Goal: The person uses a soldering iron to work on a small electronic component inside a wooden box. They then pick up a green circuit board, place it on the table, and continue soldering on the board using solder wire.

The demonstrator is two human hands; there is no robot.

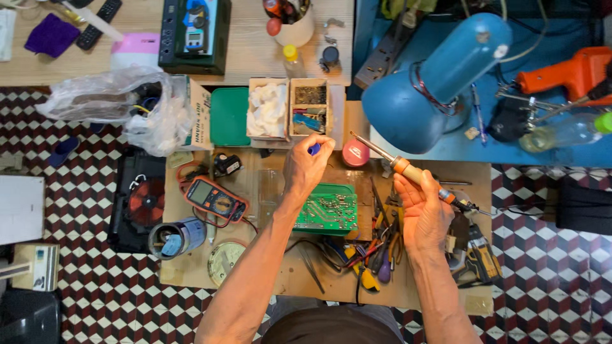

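The right hand (424, 213) fingers close on the soldering iron (408, 171) by its light, rigid handle, clear of the tip; the left hand (306, 167) pinches a small blue-handled tool (314, 149).

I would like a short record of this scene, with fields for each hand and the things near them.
left hand: closed on a small blue item, kind unclear
right hand: holds a soldering iron, tip pointing up-left
below hands: green circuit board on the cardboard sheet
left of board: orange multimeter
above: blue desk lamp
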